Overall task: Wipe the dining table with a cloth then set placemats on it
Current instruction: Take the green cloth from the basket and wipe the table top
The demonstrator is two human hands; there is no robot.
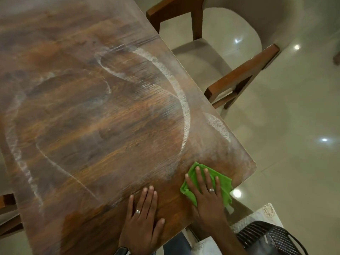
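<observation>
A brown wooden dining table (pixel 95 111) fills most of the view, its top streaked with curved white soapy smears. Near the table's close right corner lies a crumpled green cloth (pixel 222 183). My right hand (pixel 206 192) presses flat on that cloth, fingers spread, a ring on one finger. Just to its left my left hand (pixel 143 218) rests flat on the bare wood, fingers apart, holding nothing. A pale patterned placemat (pixel 263 216) shows below the table corner at the lower right.
A wooden armchair (pixel 239 78) with a pale seat stands against the table's right edge. A dark woven basket (pixel 270 238) sits at the lower right near the placemats. Part of another chair (pixel 7 205) shows at the left edge. The floor (pixel 294 144) is glossy tile.
</observation>
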